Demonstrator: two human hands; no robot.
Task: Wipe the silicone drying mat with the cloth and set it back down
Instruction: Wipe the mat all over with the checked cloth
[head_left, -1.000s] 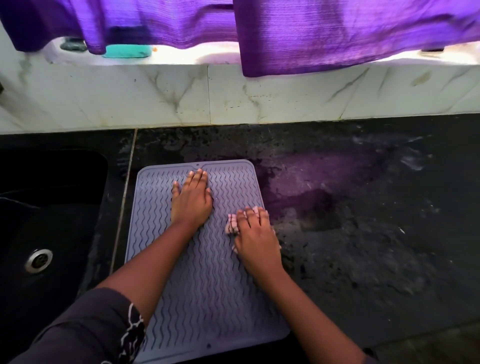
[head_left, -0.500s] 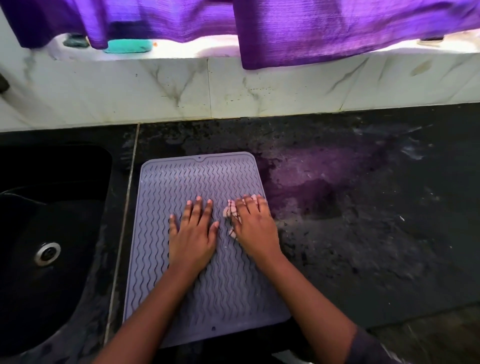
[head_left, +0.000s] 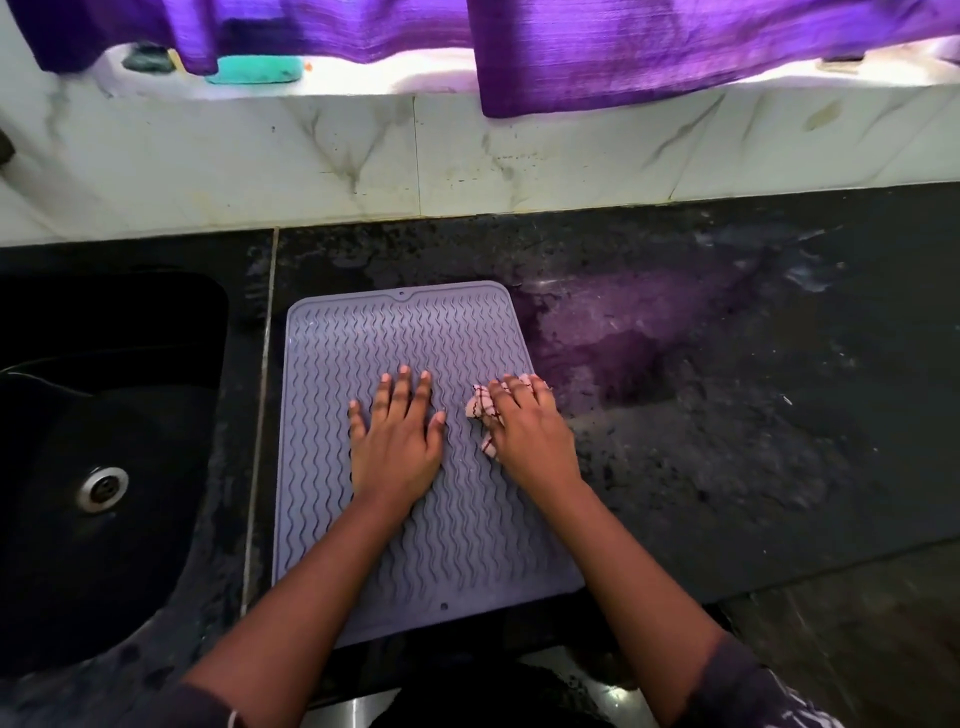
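Note:
The grey-lilac silicone drying mat (head_left: 363, 343), ribbed with wavy lines, lies flat on the black counter. My left hand (head_left: 397, 441) rests palm down on the mat's middle, fingers spread, holding nothing. My right hand (head_left: 530, 431) presses a small pale cloth with red lines (head_left: 480, 408) onto the mat near its right edge. Most of the cloth is hidden under my palm and fingers.
A black sink (head_left: 104, 426) with a metal drain (head_left: 101, 488) lies left of the mat. Wet black counter (head_left: 727, 415) stretches to the right. Behind is a white marble backsplash (head_left: 363, 156), with purple curtains (head_left: 649, 47) hanging over a ledge that holds a teal object (head_left: 260, 70).
My left hand slid back from the mat's far part to its middle. My right hand with the cloth shifted right toward the mat's edge. The camera view also moved.

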